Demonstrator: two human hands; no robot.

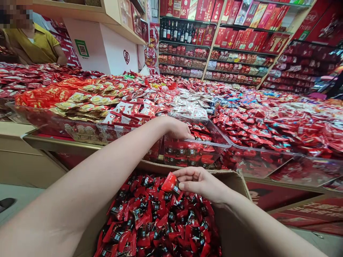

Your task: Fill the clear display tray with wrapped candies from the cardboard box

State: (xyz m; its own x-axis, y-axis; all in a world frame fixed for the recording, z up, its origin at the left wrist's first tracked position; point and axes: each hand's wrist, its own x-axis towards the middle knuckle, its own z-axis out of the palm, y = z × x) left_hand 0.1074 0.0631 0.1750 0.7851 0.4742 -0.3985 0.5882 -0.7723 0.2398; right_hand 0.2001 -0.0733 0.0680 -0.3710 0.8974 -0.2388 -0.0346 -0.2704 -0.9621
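"Both hands busy?"
"Right hand (201,184) pinches a red packet (169,182) above the cardboard box (230,182). Left hand (179,129) reaches into the clear bin (225,145) at the front edge of the counter (77,146); its fingertips are hidden, so its grip can't be told."
"Any risk?"
"That glossy wrapper could slip from so light a pinch and drop among the loose packets (158,223). Pressing on the bin's rim might tilt it, too."
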